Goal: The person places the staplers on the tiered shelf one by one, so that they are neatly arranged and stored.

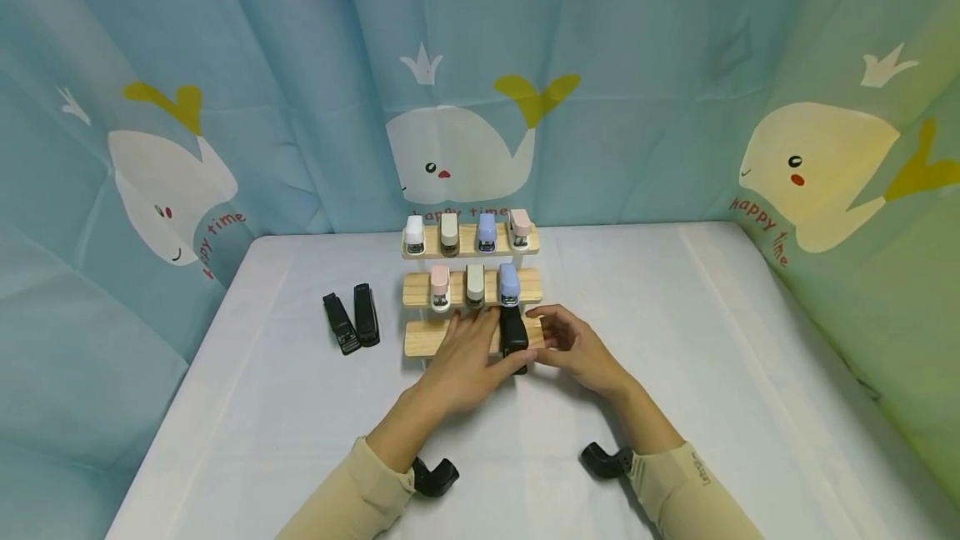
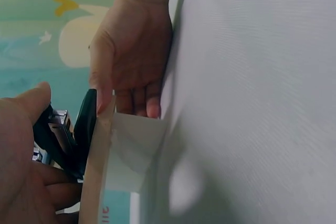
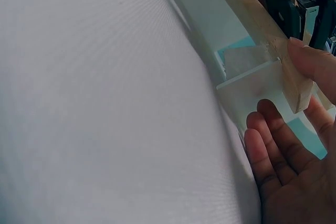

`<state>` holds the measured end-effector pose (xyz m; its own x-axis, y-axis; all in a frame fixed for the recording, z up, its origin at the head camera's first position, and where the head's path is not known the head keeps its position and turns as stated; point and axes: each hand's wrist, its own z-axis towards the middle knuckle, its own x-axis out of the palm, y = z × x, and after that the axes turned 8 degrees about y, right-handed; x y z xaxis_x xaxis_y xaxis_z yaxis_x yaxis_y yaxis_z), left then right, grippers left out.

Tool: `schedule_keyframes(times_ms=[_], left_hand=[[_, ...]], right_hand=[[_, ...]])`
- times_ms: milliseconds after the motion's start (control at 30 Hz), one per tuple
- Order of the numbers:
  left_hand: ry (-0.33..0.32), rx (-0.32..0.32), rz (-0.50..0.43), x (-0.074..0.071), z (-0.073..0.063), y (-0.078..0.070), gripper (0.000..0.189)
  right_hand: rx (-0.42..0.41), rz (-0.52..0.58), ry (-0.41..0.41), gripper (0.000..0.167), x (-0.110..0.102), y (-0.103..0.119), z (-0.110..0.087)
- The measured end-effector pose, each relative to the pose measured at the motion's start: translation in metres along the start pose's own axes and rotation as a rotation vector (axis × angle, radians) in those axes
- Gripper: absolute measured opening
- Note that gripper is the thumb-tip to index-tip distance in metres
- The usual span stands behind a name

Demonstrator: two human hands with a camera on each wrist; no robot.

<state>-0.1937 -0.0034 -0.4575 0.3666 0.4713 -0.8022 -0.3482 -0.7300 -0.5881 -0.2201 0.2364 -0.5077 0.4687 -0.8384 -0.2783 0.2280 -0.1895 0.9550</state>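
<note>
A black stapler (image 1: 513,332) sits at the right part of the lowest wooden shelf (image 1: 426,340), its front end past the shelf's edge. My left hand (image 1: 467,361) holds it, thumb at the front end and fingers along its side. In the left wrist view, the stapler (image 2: 65,135) stands with its arm raised off its base, between thumb and fingers. My right hand (image 1: 581,352) grips the shelf's right end. The right wrist view shows the right thumb on the wooden board (image 3: 296,85) beside the stapler's base, the other fingers near the white support (image 3: 257,80).
Several small staplers in white, pale green, blue and pink stand on the upper shelf (image 1: 468,240) and the middle shelf (image 1: 415,290). Left of the rack, two black staplers (image 1: 354,319) lie on the white table (image 1: 300,423). A whale-print curtain (image 1: 637,107) hangs behind.
</note>
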Motion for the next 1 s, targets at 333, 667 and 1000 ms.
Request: schedule_keyframes(times_ms=[333,667,1000], left_hand=[[-0.020,0.098,0.054,-0.001,-0.017,0.012,0.087],[-0.028,0.195,0.056,-0.006,-0.043,0.025,0.078],[-0.113,0.252,0.056,-0.010,-0.071,0.043,0.065]], right_hand=[[0.026,0.003,-0.008,0.057,0.001,0.004,0.001],[0.049,-0.012,-0.020,0.057,0.002,0.003,0.001],[0.026,0.001,-0.018,0.057,0.002,0.000,0.000]])
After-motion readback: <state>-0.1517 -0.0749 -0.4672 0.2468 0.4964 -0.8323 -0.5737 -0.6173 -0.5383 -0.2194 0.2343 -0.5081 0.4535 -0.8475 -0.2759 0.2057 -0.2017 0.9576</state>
